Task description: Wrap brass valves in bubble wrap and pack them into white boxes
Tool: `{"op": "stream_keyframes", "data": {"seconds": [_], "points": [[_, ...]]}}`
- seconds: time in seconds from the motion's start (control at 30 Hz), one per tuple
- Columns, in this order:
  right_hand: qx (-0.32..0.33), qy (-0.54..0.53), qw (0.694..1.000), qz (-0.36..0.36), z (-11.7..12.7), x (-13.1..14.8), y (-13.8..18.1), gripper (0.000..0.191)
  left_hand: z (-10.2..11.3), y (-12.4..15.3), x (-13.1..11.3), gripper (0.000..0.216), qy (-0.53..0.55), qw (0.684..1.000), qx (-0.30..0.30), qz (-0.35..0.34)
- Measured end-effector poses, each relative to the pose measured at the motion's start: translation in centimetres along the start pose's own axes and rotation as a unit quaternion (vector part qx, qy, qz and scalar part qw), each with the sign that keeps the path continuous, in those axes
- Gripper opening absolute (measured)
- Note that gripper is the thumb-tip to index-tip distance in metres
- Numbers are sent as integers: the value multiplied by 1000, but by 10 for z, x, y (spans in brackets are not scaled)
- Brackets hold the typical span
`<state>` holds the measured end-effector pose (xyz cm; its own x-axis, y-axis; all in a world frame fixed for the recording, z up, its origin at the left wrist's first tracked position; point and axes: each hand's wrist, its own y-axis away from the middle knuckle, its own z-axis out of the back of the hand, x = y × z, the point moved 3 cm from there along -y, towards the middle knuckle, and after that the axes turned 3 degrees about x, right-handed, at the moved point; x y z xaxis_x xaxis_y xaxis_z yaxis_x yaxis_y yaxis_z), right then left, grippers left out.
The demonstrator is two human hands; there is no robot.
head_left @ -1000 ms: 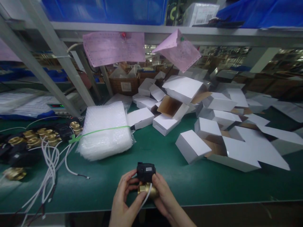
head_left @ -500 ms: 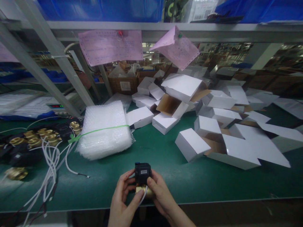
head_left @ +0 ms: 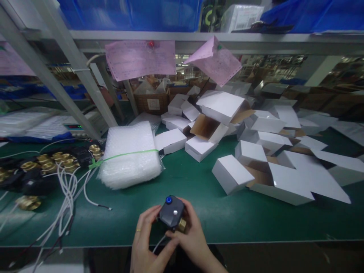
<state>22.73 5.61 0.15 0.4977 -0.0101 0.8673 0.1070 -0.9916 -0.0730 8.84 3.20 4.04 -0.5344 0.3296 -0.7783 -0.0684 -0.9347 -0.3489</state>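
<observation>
Both hands close around a motorised valve (head_left: 171, 217) just above the near edge of the green bench mat (head_left: 199, 197). The left hand (head_left: 146, 240) comes up from below with its fingers curled against the left side of the black housing; a thin ring (head_left: 138, 229) shows on one finger. The right hand (head_left: 195, 242) wraps the right side, thumb laid across the front beneath the housing.

The valve's housing is matt black plastic, boxy with rounded corners, tipped so its top faces the camera. A round blue knob (head_left: 168, 200) sits on its far edge, with a small pale dot near the middle. A yellow brass fitting (head_left: 182, 224) peeks out under the right side, and a white cable (head_left: 159, 244) runs down between the palms.

Farther back on the mat lies a soft, pillowy bundle of bubble wrap (head_left: 129, 149), cinched by a green strap (head_left: 127, 155). To the right, smooth white cartons (head_left: 231, 174) with brown insides lie in a loose heap, some folded flat. At the left, more brass valves (head_left: 51, 163) lie among tangled white leads (head_left: 68, 189).
</observation>
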Motion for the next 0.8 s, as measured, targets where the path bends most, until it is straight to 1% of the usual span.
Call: {"op": "stream_keyframes", "data": {"seconds": [0.03,0.1,0.17,0.23,0.27,0.3,0.37,0.43,0.47,0.53,0.57,0.6,0.63,0.67,0.7,0.73,0.8], "points": [[-11,23,1000,4,-2,1,2,74,1,0,-2,48,-25,1000,-19,-3],[-28,85,996,18,-6,6,6,69,3,0,-5,44,-24,998,-52,24],[-33,153,986,52,-9,15,10,61,4,-1,-5,40,43,994,-65,77],[-12,205,974,91,-13,26,13,59,6,-3,0,43,161,974,-69,145],[8,222,969,111,-14,33,15,59,8,-3,3,48,230,953,-76,184],[29,232,964,128,-16,39,15,57,8,-3,7,53,300,923,-87,226],[68,240,955,161,-18,49,16,53,9,-3,12,61,424,849,-110,296],[86,238,949,187,-19,53,17,53,8,-3,13,60,517,773,-128,344],[87,234,950,186,-19,52,18,54,7,-3,12,58,554,734,-129,370],[85,213,962,148,-17,41,19,54,5,-4,7,59,617,649,-126,428],[87,199,970,112,-17,31,21,51,4,-5,3,58,644,606,-122,451],[96,184,976,72,-17,20,24,48,4,-7,0,54,667,569,-119,465],[107,168,979,34,-17,9,27,45,4,-9,-3,46,686,542,-118,471],[116,153,981,7,-19,-2,31,44,4,-11,-6,37,697,523,-120,475],[119,142,983,-7,-20,-11,34,43,5,-12,-7,34,703,511,-123,479],[114,131,985,-8,-22,-18,37,43,5,-13,-9,40,704,503,-123,485],[84,113,990,-7,-25,-26,41,45,3,-13,-10,53,705,497,-112,494]]}}
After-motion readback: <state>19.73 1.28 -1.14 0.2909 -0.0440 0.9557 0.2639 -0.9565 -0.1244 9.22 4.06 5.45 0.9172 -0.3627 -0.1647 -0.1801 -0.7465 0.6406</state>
